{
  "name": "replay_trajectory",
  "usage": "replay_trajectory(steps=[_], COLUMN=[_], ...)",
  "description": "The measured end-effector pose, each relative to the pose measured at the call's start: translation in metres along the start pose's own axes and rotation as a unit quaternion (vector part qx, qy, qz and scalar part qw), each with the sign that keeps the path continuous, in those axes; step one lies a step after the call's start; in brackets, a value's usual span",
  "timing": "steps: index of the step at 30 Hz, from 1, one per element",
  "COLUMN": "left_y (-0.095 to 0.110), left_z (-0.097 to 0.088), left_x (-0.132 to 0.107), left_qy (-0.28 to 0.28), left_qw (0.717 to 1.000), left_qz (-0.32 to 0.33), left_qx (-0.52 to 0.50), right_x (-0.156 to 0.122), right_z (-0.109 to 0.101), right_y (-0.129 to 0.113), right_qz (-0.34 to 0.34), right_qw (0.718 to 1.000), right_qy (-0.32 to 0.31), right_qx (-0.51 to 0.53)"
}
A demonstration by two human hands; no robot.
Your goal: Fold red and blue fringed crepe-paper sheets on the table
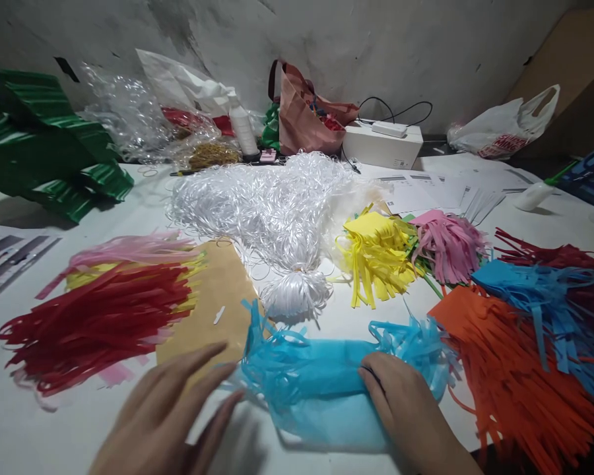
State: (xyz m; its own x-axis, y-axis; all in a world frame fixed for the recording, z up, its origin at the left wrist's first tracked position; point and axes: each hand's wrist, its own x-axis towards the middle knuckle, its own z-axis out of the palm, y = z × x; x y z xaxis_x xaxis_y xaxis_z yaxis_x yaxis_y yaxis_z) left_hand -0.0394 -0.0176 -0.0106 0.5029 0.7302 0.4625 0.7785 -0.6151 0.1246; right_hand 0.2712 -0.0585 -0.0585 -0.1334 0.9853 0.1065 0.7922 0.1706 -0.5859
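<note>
Soft, even indoor light is falling on a wide-angle, slightly smeared view.

Light is coming from above and in front, leaving the white table bright but not glaring, while the far wall is staying grey and dim. Faint shadows are pooling just under the left hand, which is blurring with motion; the right hand, its grip pressing on the light blue fringed paper, is showing sharper. The shiny white ribbon bundle beyond the grip is catching small highlights. Far to either side of the grip, the edges are stretching and bending, and the bottom right corner is darkening.
</note>
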Motion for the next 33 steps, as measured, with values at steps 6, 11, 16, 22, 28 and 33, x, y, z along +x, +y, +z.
replay_trajectory(steps=[6,11,16,22,28,33], left_y=[0.061,0.046,0.038,0.046,0.048,0.047], left_z=[0.045,0.069,0.075,0.077,0.079,0.074], left_x=[0.058,0.07,0.083,0.094,0.096,0.093], left_qy=[-0.196,-0.366,-0.397,-0.404,-0.397,-0.373], left_qw=[0.967,0.918,0.91,0.91,0.915,0.927], left_qz=[0.106,0.007,-0.049,-0.061,-0.051,-0.046], left_qx=[-0.124,-0.156,-0.111,-0.065,-0.039,-0.011], right_x=[-0.005,-0.001,0.01,0.019,0.012,0.01], right_z=[-0.003,-0.004,0.007,0.007,-0.001,0.008], right_y=[-0.003,-0.006,-0.004,-0.006,-0.015,-0.014], right_qz=[-0.029,0.013,0.039,0.019,-0.194,-0.234], right_qw=[0.999,1.0,0.997,0.966,0.954,0.947], right_qy=[0.0,-0.002,0.033,0.15,0.166,0.131], right_qx=[0.02,0.007,-0.066,-0.211,-0.155,-0.176])
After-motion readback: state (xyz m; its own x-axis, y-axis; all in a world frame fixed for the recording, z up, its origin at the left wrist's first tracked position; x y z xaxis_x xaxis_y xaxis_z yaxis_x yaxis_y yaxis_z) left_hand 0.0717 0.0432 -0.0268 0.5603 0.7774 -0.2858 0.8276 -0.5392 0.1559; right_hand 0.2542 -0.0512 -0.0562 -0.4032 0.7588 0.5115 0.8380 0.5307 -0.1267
